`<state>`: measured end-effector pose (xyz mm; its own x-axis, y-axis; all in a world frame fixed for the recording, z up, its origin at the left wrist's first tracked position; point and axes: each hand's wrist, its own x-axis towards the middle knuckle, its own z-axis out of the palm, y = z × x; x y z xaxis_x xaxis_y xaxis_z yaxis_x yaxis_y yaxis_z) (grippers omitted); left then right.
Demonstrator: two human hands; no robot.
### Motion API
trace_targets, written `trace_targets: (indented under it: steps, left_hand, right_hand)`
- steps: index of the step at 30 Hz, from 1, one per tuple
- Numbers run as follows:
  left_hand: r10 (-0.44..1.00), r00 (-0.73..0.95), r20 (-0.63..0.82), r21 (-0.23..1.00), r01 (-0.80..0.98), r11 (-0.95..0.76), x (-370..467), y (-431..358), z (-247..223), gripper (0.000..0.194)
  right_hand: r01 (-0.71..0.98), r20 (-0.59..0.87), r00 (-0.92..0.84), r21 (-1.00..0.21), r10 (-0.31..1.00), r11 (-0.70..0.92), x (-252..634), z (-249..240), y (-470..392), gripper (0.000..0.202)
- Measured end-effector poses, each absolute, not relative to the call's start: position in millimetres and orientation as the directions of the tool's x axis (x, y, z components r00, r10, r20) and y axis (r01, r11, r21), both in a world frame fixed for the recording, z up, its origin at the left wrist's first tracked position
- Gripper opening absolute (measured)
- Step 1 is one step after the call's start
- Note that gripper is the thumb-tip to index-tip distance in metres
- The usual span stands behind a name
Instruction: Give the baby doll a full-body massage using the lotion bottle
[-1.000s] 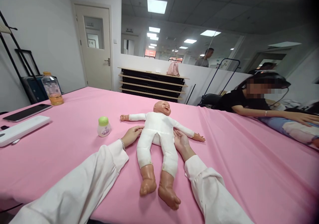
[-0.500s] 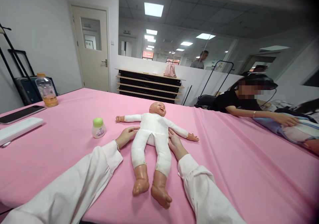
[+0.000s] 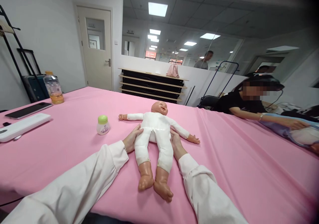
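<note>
A baby doll [image 3: 159,123] with a white cloth body lies on its back on the pink tablecloth [image 3: 82,124], feet toward me and arms spread. My left hand [image 3: 132,138] grips one side of its waist, the thumb over the white cloth and the other fingers mostly hidden. On the opposite side my right hand [image 3: 176,142] is closed around the waist, its fingertips partly out of sight behind the body. To the left of the doll stands a small bottle with a green cap [image 3: 103,125].
Farther left are a white case [image 3: 27,127], a phone [image 3: 28,110] and a drink bottle with an orange cap [image 3: 54,87]. At the right a co-worker [image 3: 251,99] leans over the table, one hand [image 3: 299,123] on bluish cloth. A black shelf [image 3: 152,82] stands behind.
My left hand has come in against the doll's waist, its thumb now over the cloth. The doll's legs have swung slightly right, and the camera view has turned a little left.
</note>
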<state>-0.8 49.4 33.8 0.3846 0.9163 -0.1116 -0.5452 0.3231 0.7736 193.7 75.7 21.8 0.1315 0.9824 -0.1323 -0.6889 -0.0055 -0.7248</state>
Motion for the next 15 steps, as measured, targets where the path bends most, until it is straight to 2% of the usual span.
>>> trace_targets:
  steps: [2, 5, 8, 13, 15]
  left_hand:
    - [0.913, 0.387, -0.130, 0.764, -0.548, 0.341, -1.0, 50.0, 33.2, 0.081]
    - [0.908, 0.394, -0.145, 0.747, -0.558, 0.362, -2.7, 51.1, 31.8, 0.085]
    - [0.903, 0.387, -0.185, 0.701, -0.592, 0.397, -6.2, 51.9, 32.0, 0.087]
    - [0.845, 0.517, -0.132, 0.635, -0.611, 0.473, -9.1, 41.8, 36.3, 0.047]
    - [0.848, 0.509, -0.147, 0.620, -0.621, 0.480, -6.4, 30.7, 37.9, 0.037]
  right_hand:
    - [-0.689, -0.143, 0.088, -0.724, 0.986, -0.044, 187.6, 23.0, 71.9, 0.016]
    - [-0.709, -0.111, 0.114, -0.705, 0.987, 0.003, 186.5, 20.2, 70.0, 0.027]
    - [-0.753, -0.141, 0.133, -0.658, 0.981, 0.008, 193.5, 17.1, 68.2, 0.033]
    - [-0.757, -0.232, 0.174, -0.653, 0.957, -0.021, 199.6, 21.0, 58.7, 0.042]
    - [-0.694, -0.164, 0.224, -0.719, 0.961, 0.039, 197.1, 24.5, 54.6, 0.044]
